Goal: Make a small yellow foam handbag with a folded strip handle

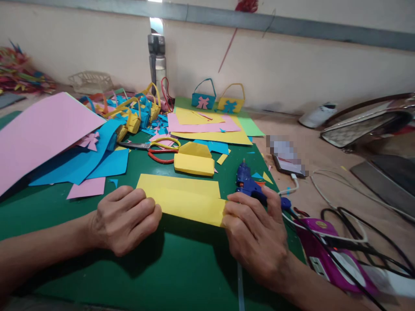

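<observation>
Closest in, a broad stretch of the smooth dark-green board (181, 268) spreads between the hands and its near edge, with a narrow translucent stick (240, 285) lying toward the right of it. Above this stretch, the left hand (126, 218) is curled closed, pinching the left end of a folded yellow paper rectangle (188, 203). The right hand (257, 235) grips the right end, so the rectangle spans the gap between them, its near edge casting a shadow on the green.

Just beyond the right hand sits a blue glue gun (248, 181), nozzle to the far side; whether hand and gun touch, I cannot tell. A narrow band of green separates the rectangle from a folded yellow paper box shape (193, 164), and scissors with red and yellow handles (136, 146) lie close to its left. Large blue sheets (110, 164) and a large pink sheet (48, 134) crowd the left.

The board's right edge slants away against a tan tabletop (311, 190), which carries a magenta power strip (324, 246), looping cables and a phone (288, 157). Farther off, stacked coloured sheets (207, 125) reach toward two small blue and yellow paper handbags (227, 105) before a pale wall (113, 43) crossed by a grey rail (207, 16).
</observation>
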A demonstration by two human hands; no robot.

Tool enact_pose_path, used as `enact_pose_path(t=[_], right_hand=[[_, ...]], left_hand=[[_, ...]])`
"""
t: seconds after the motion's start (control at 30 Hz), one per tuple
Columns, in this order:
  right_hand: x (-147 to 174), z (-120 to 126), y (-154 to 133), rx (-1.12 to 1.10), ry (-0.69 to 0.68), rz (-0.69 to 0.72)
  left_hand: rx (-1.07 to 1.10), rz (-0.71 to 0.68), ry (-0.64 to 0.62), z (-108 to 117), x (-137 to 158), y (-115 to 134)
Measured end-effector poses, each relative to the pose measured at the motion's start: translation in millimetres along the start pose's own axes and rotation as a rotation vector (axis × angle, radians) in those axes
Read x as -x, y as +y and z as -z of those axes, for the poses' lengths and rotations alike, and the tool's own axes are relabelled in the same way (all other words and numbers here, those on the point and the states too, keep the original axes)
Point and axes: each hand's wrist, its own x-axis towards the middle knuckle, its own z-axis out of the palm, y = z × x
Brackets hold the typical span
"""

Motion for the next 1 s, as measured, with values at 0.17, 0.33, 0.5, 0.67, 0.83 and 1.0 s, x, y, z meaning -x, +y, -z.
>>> enact_pose_path(t=[0.17,0.33,0.5,0.67,0.83,1.0], right_hand=[[1.3,-0.8,1.1,0.007,-0.012,0.006],[-0.7,-0.1,2.6,-0.069,-0.033,-0.023],[-7.8,2.7,7.0,-0.528,-0.208,-0.56],[-16.0,2.7,8.2,-0.905,-0.416,-1.014],[-20.7,4.8,6.0,-1.03,-0.456,-1.115],[-19.4,4.2,6.1,-1.023,-0.459,-1.115]], left_hand=[[-0.011,-0.03,-0.005,0.6,-1.6,-0.8],[0.012,-0.054,-0.027,1.1,0.4,1.0],[0.395,0.5,-0.252,2.9,-3.3,-1.9],[1.124,1.141,-0.67,2.6,-11.6,-16.0],[1.413,1.289,-0.712,-3.0,-9.9,-21.6],[1.426,1.321,-0.701,-3.9,-5.9,-23.0]])
